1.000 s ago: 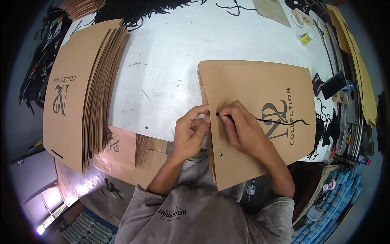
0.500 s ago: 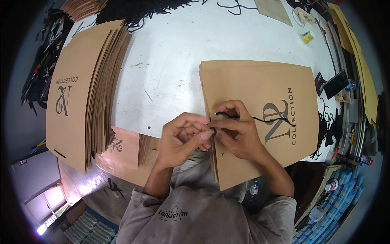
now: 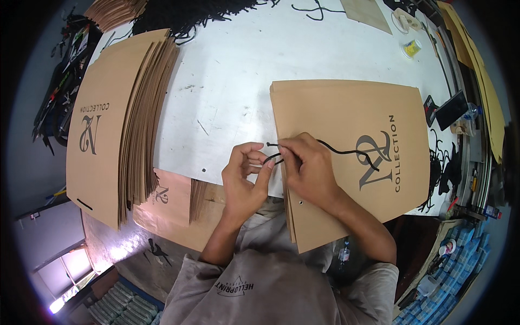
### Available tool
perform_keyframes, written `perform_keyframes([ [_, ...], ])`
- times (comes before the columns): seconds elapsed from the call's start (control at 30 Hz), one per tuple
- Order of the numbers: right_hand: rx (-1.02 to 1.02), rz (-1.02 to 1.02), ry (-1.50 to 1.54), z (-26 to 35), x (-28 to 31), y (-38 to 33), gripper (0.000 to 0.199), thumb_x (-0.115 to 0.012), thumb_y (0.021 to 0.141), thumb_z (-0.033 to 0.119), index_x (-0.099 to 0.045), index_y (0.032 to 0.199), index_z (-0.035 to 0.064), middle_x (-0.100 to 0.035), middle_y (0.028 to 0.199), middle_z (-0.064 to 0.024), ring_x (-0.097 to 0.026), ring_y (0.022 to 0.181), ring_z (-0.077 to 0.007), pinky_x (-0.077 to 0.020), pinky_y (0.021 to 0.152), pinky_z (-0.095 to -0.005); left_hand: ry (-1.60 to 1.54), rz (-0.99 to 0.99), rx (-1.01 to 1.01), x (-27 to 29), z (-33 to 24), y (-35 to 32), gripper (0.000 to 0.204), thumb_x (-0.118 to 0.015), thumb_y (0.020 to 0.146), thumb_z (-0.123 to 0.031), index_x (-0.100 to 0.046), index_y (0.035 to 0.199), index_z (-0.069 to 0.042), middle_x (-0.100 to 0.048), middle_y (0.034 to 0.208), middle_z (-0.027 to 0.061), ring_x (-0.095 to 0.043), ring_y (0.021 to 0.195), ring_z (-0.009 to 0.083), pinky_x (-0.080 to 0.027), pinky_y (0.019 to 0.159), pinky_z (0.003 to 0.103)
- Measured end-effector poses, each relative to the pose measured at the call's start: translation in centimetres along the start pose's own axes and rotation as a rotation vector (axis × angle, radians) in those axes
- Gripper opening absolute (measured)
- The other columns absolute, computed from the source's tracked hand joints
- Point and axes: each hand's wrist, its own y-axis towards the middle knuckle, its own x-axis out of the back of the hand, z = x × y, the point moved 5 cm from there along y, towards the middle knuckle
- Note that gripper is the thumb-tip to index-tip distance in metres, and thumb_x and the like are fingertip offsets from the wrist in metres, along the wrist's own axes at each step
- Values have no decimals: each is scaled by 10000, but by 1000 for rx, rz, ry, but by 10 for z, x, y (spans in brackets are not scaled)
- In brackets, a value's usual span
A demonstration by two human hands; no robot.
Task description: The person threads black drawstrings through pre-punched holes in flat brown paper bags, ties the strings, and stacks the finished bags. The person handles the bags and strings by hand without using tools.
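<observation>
Cord (image 3: 346, 153) is being pinched by right fingers (image 3: 296, 144) at edge of bag (image 3: 346, 114); just left, it is being touched by half-curled left fingers (image 3: 247, 147), grip unclear.

My cord (image 3: 346, 152) is plain black, against the brown paper bag (image 3: 336, 103) with its dark grey lettering and monogram. The bag stack (image 3: 103, 70) to my left repeats that brown and dark print. My counter (image 3: 233, 76) is white, flecked with dark scuffs; the cord heap (image 3: 195, 16) is black. I wear a grey-brown shirt (image 3: 271, 298) with a dark print. The small cup (image 3: 412, 49) is yellow and white, the packs (image 3: 460, 265) patchy blue.
</observation>
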Motion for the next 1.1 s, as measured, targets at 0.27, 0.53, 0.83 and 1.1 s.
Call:
perform_keyframes([
  [0.27,-76,211,188,5,10,3,51,-605,942,-14,-632,982,-33,-624,912,-163,-634,819,-300,-501,729,-383,-229,76,-134,3,16,12,220,-659,909,151,-643,1100,44,-683,1055,155,-688,1030,210,-580,882,309],
  [0.53,-268,183,509,-19,3,-2,76,-559,989,-3,-631,1003,-22,-616,906,-117,-584,797,-196,-494,733,-346,-290,62,-170,-16,26,9,160,-653,952,79,-737,1082,39,-704,1073,156,-697,959,194,-577,851,297],
  [0.83,219,159,-330,8,-3,-2,150,-663,784,-40,-678,929,-3,-584,918,-130,-647,851,-311,-549,737,-402,-253,186,-253,26,-39,-26,99,-635,1005,-52,-645,1045,38,-703,1041,222,-716,847,240,-601,751,339],
  [1.1,-89,260,226,6,70,-8,412,-772,860,60,-660,1251,-6,-640,1059,-156,-668,877,-272,-550,775,-336,249,-369,-174,36,-12,6,172,-661,985,-67,-663,1125,32,-712,1003,133,-655,679,184,-537,632,264],
])
